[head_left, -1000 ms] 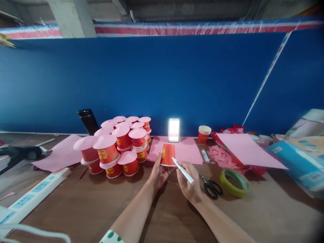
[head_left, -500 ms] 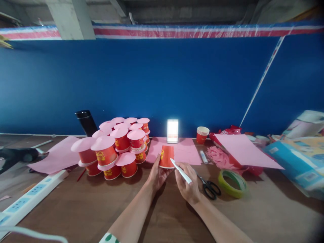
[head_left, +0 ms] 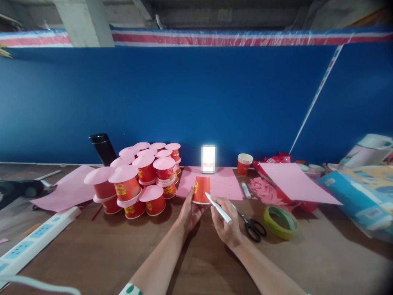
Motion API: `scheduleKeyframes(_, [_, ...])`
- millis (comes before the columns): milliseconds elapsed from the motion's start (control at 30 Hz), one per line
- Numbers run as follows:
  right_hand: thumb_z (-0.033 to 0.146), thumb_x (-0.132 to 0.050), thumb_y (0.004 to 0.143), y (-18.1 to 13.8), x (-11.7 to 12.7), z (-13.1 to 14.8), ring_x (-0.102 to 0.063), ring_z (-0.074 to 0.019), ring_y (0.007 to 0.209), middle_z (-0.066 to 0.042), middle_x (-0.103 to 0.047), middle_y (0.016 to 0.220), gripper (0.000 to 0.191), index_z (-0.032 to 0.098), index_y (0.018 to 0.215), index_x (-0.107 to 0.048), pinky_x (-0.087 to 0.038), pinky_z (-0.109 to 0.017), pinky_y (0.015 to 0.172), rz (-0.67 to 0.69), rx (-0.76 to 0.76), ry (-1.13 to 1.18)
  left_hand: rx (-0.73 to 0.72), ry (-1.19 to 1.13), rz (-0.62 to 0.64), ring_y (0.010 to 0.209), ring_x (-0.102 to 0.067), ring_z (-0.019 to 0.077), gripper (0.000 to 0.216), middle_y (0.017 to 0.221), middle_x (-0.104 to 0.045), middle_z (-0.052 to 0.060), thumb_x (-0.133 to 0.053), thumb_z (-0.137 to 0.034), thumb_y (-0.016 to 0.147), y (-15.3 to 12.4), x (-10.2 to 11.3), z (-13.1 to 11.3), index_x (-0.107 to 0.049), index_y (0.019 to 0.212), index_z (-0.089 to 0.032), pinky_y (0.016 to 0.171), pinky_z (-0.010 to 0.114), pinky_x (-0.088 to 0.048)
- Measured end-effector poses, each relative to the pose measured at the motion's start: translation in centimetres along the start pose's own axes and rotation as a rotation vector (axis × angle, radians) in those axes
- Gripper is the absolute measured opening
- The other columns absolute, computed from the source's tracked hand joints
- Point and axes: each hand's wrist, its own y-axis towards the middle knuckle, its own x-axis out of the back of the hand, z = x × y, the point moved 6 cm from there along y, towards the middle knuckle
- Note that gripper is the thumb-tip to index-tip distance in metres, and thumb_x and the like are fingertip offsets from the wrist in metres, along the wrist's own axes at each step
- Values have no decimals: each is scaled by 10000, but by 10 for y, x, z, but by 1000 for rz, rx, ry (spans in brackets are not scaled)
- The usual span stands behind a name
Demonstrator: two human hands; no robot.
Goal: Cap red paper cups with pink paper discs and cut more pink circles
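My left hand [head_left: 190, 213] grips an upside-down red paper cup [head_left: 202, 189] that stands on a pink paper sheet [head_left: 225, 185] near the middle of the wooden table. My right hand [head_left: 226, 224] is closed round a white pen [head_left: 218, 207], whose tip touches the paper at the cup's lower right rim. Just to the left is a pile of red cups [head_left: 143, 178] capped with pink paper discs.
Black scissors [head_left: 252, 226] and a green tape roll [head_left: 278, 221] lie right of my right hand. A glue stick [head_left: 246, 190], pink scraps [head_left: 266, 189], another pink sheet [head_left: 296, 183] and an upright cup [head_left: 245, 163] lie behind. A power strip [head_left: 33, 237] and black flask [head_left: 102, 148] are left.
Both hands stay on the cup and pen in the same pose. The view has shifted slightly left and down; nothing on the table has visibly moved.
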Motion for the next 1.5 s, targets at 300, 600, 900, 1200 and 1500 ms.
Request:
scheduleKeyframes(300, [127, -475, 843, -2, -1, -1, -585, -195, 848, -81, -611, 921, 263, 180, 1097, -518, -486, -345, 739, -2, -10, -10, -4, -10, 9, 858, -641, 179, 276, 958, -685, 73, -564, -341, 810, -1, -2, 0, -608, 997, -144, 826, 298, -492])
scheduleKeyframes(600, [111, -483, 839, -3, -1, -2, -575, -188, 835, -75, -605, 910, 277, 179, 1106, -517, -475, -337, 733, -7, -6, -7, 2, 2, 22, 879, -640, 191, 321, 964, -684, 81, -544, -356, 820, 0, -4, 0, -591, 1060, -148, 845, 317, -488])
scheduleKeyframes(900, [120, -479, 845, -2, -1, -2, -576, -189, 841, -79, -608, 912, 253, 176, 1087, -526, -478, -337, 733, -1, -9, -9, 15, 4, 1, 882, -638, 182, 292, 957, -685, 74, -564, -367, 806, -1, -3, 0, -609, 995, -149, 859, 307, -481])
scheduleKeyframes(1200, [124, -481, 845, -2, -1, -2, -582, -191, 842, -78, -611, 919, 250, 184, 1084, -525, -485, -344, 742, -8, -18, -14, 11, 18, 3, 905, -637, 202, 301, 963, -684, 91, -556, -363, 811, -1, -4, -1, -608, 997, -132, 864, 326, -482])
scheduleKeyframes(1500, [125, -483, 843, -2, 0, -1, -591, -186, 827, -75, -615, 893, 240, 180, 1070, -536, -491, -331, 728, -9, -17, -27, 11, 33, -24, 920, -632, 200, 302, 987, -679, 94, -556, -358, 813, -2, -4, -1, -605, 1011, -136, 866, 324, -481])
